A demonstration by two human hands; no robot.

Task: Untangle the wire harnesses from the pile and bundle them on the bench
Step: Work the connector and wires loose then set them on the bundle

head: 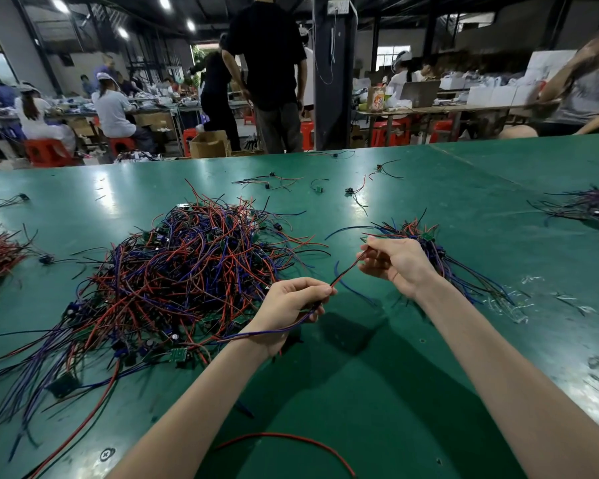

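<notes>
Across the room a person in black (267, 63) stands with their back turned, just beside a dark pillar (332, 98) with a white cable (332, 43) hanging down it. Off to the left, workers in white (113, 112) sit on red stools (45, 152) at long cluttered tables, and an open cardboard box (208, 145) rests on the floor. On the right-hand tables stand a jar (376, 98), what looks like a laptop (421, 94) and stacked white boxes (491, 95). A person in a grey top (585, 95) sits at far right, blurred. Ceiling lights (164, 1) glow overhead.

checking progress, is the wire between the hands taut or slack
Taut: the wire runs straight from the left hand to the right hand, both pinching it.
</notes>
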